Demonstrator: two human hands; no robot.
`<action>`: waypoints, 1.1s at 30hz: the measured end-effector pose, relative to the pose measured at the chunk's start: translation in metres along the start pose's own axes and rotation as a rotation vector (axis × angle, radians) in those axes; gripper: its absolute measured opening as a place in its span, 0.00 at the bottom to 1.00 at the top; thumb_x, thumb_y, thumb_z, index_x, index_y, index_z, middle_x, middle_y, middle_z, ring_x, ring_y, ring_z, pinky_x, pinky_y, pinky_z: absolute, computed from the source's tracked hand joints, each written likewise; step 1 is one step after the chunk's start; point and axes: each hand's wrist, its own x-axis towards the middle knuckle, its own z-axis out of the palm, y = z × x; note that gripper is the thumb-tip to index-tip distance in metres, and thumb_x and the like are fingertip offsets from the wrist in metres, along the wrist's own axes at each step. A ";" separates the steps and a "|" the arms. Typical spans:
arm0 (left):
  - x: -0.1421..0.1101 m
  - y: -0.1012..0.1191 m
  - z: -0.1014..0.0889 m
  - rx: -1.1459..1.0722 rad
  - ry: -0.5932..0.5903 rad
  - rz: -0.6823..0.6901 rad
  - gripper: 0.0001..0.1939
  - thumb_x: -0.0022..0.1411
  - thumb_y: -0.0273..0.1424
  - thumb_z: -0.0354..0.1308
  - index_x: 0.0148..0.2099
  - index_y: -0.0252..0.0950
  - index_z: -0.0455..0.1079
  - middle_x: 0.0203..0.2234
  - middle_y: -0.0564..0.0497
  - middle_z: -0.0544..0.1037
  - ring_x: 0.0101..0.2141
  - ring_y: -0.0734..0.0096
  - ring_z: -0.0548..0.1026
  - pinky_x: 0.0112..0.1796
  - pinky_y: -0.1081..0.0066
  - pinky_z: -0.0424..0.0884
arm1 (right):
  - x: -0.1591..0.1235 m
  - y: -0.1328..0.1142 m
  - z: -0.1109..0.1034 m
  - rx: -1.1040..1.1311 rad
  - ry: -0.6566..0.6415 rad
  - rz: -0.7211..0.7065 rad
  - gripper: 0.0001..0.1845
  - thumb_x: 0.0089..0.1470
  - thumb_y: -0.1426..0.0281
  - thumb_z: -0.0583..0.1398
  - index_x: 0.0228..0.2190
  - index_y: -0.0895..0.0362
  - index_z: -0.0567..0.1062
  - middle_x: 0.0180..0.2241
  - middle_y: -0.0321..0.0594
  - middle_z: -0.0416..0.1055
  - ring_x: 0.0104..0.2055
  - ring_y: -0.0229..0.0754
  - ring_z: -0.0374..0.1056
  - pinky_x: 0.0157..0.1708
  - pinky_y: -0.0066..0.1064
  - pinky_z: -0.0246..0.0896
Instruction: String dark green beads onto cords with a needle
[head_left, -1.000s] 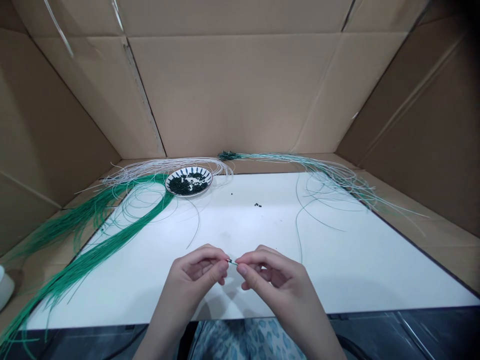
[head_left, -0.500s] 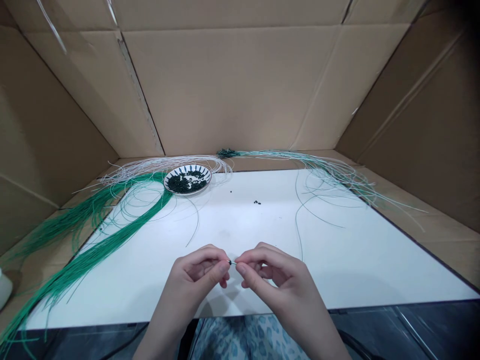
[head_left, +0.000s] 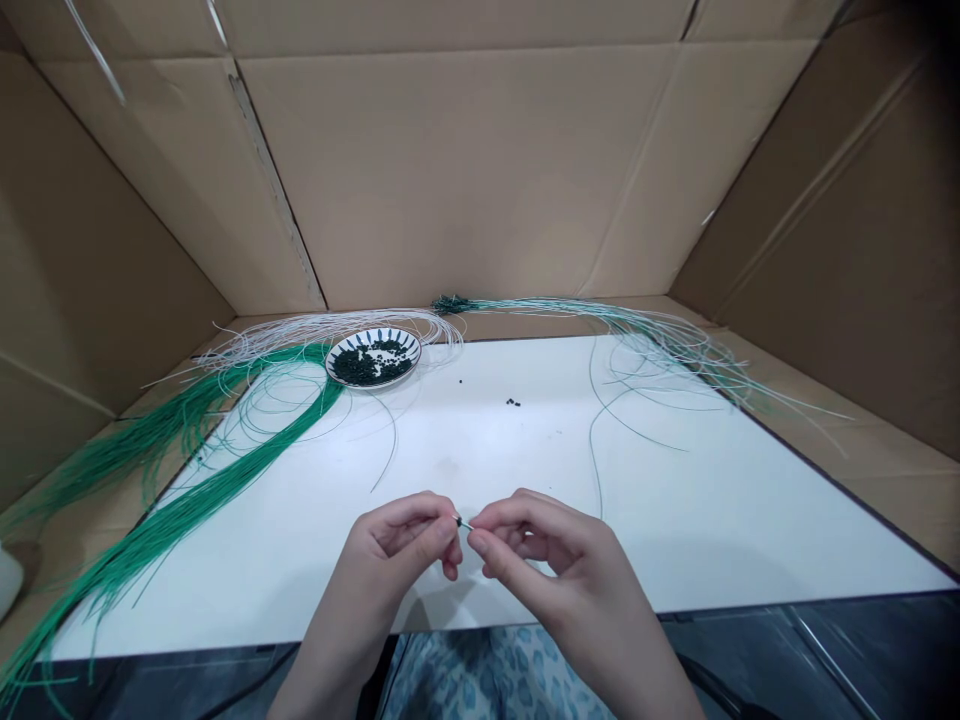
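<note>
Cardboard walls point(head_left: 465, 180) around white tabletop point(head_left: 480, 440)

Green strands point(head_left: 247, 465); white board point(head_left: 675, 520); blue-striped white plate point(head_left: 413, 349); black beads point(head_left: 360, 367).

Both forearms are being extended from the lower edge of view, angled inward. The left hand point(head_left: 411, 535) and right hand point(head_left: 534, 545) are being held close together, fingertips nearly meeting. On each, thumb and index finger are being pressed into a pinch, while the other fingers are being kept curled. Wrists are being held low, below the fingertips.
</note>
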 end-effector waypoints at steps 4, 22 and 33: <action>0.001 -0.001 0.001 -0.008 0.001 0.001 0.10 0.58 0.37 0.68 0.30 0.35 0.78 0.21 0.55 0.74 0.24 0.76 0.69 0.30 0.77 0.66 | 0.000 -0.002 -0.001 -0.024 -0.022 0.003 0.07 0.53 0.68 0.64 0.25 0.54 0.80 0.26 0.34 0.74 0.29 0.38 0.69 0.32 0.26 0.66; -0.004 0.005 0.017 0.012 0.119 0.023 0.10 0.57 0.34 0.67 0.26 0.35 0.76 0.18 0.56 0.72 0.23 0.75 0.69 0.29 0.76 0.65 | -0.003 -0.004 0.007 0.011 0.080 -0.036 0.06 0.52 0.69 0.64 0.25 0.55 0.78 0.24 0.34 0.75 0.27 0.37 0.68 0.30 0.24 0.65; -0.002 0.001 0.019 -0.042 0.114 -0.005 0.10 0.55 0.35 0.69 0.27 0.33 0.77 0.18 0.55 0.73 0.23 0.75 0.69 0.28 0.77 0.65 | -0.001 -0.001 0.009 -0.034 0.084 -0.084 0.07 0.53 0.70 0.63 0.24 0.55 0.76 0.23 0.33 0.75 0.27 0.36 0.69 0.30 0.25 0.63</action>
